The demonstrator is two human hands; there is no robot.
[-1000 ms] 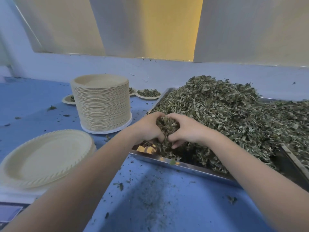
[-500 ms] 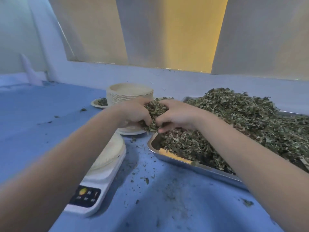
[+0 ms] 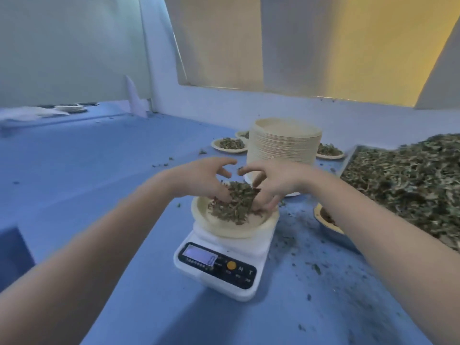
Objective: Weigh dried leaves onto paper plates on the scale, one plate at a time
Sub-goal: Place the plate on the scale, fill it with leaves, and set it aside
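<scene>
A cream paper plate (image 3: 211, 224) rests on a white digital scale (image 3: 224, 265) in the middle of the blue table. On that plate lies a heap of dried leaves (image 3: 235, 204). My left hand (image 3: 201, 180) and my right hand (image 3: 273, 183) hover over the heap, fingers spread apart, fingertips touching the leaves on either side. Neither hand grips anything. The scale's display is lit; its reading is too blurred to make out.
A metal tray piled with dried leaves (image 3: 410, 180) fills the right side. A tall stack of paper plates (image 3: 286, 145) stands behind the scale, with filled plates (image 3: 230, 144) around it. Leaf crumbs litter the blue table (image 3: 99, 170). A wall rises behind.
Both hands lifted a bunch of leaves out of the tray, carried it left over the scale and let it go onto the plate. The view swung left.
</scene>
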